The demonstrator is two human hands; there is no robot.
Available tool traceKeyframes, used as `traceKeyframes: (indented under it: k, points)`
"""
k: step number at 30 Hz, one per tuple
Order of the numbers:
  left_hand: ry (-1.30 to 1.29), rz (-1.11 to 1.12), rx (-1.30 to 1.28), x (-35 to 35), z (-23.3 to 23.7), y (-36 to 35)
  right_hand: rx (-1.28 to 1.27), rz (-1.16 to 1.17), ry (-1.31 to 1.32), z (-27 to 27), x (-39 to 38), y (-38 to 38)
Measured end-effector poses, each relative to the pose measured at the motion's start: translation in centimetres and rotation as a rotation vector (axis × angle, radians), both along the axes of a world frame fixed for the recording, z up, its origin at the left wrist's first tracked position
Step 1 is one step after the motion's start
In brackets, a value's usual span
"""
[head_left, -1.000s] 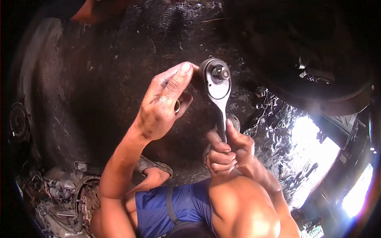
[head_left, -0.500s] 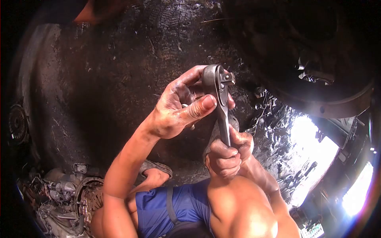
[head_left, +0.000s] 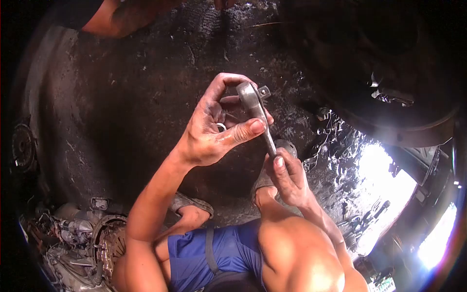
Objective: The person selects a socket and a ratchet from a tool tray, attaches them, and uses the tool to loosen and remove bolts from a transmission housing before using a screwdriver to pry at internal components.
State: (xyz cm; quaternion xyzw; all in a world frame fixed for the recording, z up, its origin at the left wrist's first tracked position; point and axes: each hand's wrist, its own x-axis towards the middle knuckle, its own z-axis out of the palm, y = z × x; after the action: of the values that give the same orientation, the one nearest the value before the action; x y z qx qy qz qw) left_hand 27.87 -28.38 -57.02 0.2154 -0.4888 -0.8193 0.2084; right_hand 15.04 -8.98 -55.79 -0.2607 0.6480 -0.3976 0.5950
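A metal ratchet wrench [head_left: 262, 122] is held between my two hands, its head up and its square drive pointing to the right. My left hand [head_left: 206, 129] is closed around the head end, with the thumb along the neck and the other fingers curled behind. It wears a light-coloured ring. My right hand [head_left: 291, 179] pinches the lower end of the handle between thumb and fingers. No socket sits on the drive.
Dark, oily ground lies below. Another person's arm [head_left: 124, 19] reaches in at top left. A gearbox-like metal assembly [head_left: 78, 243] lies at lower left, a round disc [head_left: 23, 148] above it. Large dark machinery [head_left: 413, 117] fills the upper right; loose tools [head_left: 369, 216] lie at lower right.
The ratchet wrench has turned and leaned left, its head shifting left. My right hand has gone from a fist round the handle to a pinch lower down. The other person's arm reaches further in.
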Motion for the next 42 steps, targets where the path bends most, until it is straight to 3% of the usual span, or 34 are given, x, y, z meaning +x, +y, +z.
traceKeyframes:
  k: [5,10,12,15,17,20,22,25,28,31,35,37,39,41,42]
  points:
    - [-0.167,0.031,-0.072,0.2,2.7,-1.3,-0.076,0.09,0.405,-0.1,-0.8,0.3]
    - [-0.411,-0.133,-0.145,0.9,2.0,-2.0,-0.092,0.027,0.589,-1.3,-0.6,1.1]
    - [-0.415,-0.131,-0.31,0.9,1.2,-1.5,-0.089,0.005,0.613,-1.4,-0.3,1.3]
    - [-0.406,-0.069,-0.378,0.8,0.3,-0.5,-0.094,-0.011,0.607,-0.9,-0.1,1.4]
    - [-0.303,0.032,-0.251,0.3,-0.4,0.4,-0.124,-0.009,0.624,-1.1,-0.1,1.4]
    - [-0.319,-0.055,-0.105,0.4,1.4,0.0,-0.103,0.007,0.644,-0.8,0.3,1.0]
    - [-0.375,0.029,-0.038,0.4,0.3,0.7,-0.11,-0.009,0.621,-0.8,0.3,0.5]
    - [-0.453,-0.02,-0.339,2.0,-2.5,1.6,0.034,0.011,0.341,0.4,0.1,1.0]
    - [-0.487,0.118,-0.037,1.9,-2.3,3.6,0.052,0.062,0.175,-0.6,0.4,1.9]
    - [-0.474,-0.041,-0.083,1.2,-1.0,2.1,0.067,0.015,0.295,-1.4,0.2,1.7]
    - [-0.322,0.134,-0.267,2.5,-2.6,-0.9,0.051,0.033,0.481,-6.9,-1.0,2.3]
    - [-0.321,0.258,-0.239,3.1,-1.2,-2.6,0.155,0.046,0.489,-9.9,-1.8,2.9]
    - [-0.046,0.307,-0.056,3.2,-0.4,-4.0,0.113,0.003,0.52,-12.1,-2.1,3.1]
    - [0.233,0.255,-0.011,2.1,1.9,-4.8,0.176,0.043,0.532,-13.8,-2.5,3.1]
    - [0.311,0.212,-0.025,1.6,2.6,-5.3,0.086,0.082,0.565,-13.7,-2.7,2.7]
